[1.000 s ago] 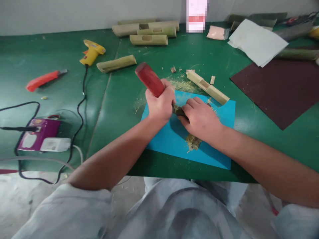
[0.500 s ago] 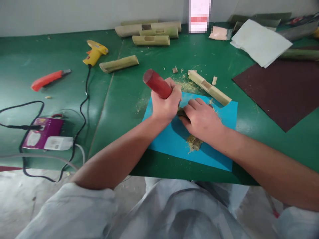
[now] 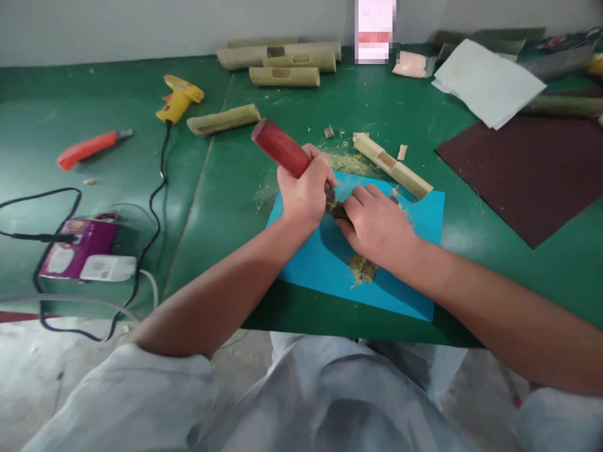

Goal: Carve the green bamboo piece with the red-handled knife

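Observation:
My left hand (image 3: 304, 185) is closed in a fist round a tool with a thick red handle (image 3: 282, 149), which sticks out to the upper left. Its dark lower part shows just below the fist; the tip is hidden. Close beside it, my right hand (image 3: 377, 220) is closed on a small dark greenish piece (image 3: 336, 210), mostly covered by the fingers. Both hands are over a blue sheet (image 3: 320, 263). A heap of shavings (image 3: 362, 269) lies on the sheet below my right hand. Behind the hands rests a notched bamboo length (image 3: 409, 177).
On the green table, a yellow glue gun (image 3: 176, 100), a red-handled cutter (image 3: 89, 149) and a purple box (image 3: 78, 248) with cables lie at left. Several bamboo pieces (image 3: 285, 76) lie at the back. White paper (image 3: 490, 85) overlaps a dark brown sheet (image 3: 527, 182) at right.
My left hand and the red-handled tool have moved a little up and to the left, widening the gap between the hands. More of the dark part between them shows. My right hand stays nearly still.

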Tool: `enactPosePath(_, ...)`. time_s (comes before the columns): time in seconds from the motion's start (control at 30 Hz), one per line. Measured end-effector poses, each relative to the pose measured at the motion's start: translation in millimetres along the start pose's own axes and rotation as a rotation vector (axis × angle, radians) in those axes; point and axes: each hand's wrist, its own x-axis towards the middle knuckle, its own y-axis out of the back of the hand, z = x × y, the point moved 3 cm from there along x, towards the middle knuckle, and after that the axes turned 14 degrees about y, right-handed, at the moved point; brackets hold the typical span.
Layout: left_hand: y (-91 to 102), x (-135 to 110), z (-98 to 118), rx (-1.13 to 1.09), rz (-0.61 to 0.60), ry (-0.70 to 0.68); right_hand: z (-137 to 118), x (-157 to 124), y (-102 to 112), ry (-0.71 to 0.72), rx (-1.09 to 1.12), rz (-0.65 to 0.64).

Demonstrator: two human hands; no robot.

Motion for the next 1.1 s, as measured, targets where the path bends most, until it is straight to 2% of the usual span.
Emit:
enactPosePath(0.27,-5.2,-5.9,7.0,0.069,0.001,0.056,1.0,-1.1,0.4,0.006,0.018,0.011)
enactPosePath(0.37,-8.5,-7.4,10.4,0.097,0.014,0.012,1.5,-1.6,-0.1,0.001,0.021,0.022)
enactPosePath(0.5,-11.7,-7.8,14.4,0.145,-0.040,-0.048,3.6,-1.3,-1.7,0.004,0.037,0.026)
enactPosePath(0.63,-7.3,-3.8,7.9,0.165,-0.047,0.043,6.4,-0.8,-2.2,0.020,0.051,0.026)
enactPosePath(0.7,-3.7,-1.3,4.5,0.080,0.007,0.055,6.8,-0.7,-1.8,0.018,0.047,0.025)
enactPosePath(0.8,-4.6,1.0,1.2,-0.004,-0.012,0.076,6.0,-0.7,-0.8,0.006,0.036,0.024)
enactPosePath(1.1,-7.8,-3.3,5.7,0.039,-0.025,0.019,5.4,-0.6,-0.6,0.004,0.010,0.010)
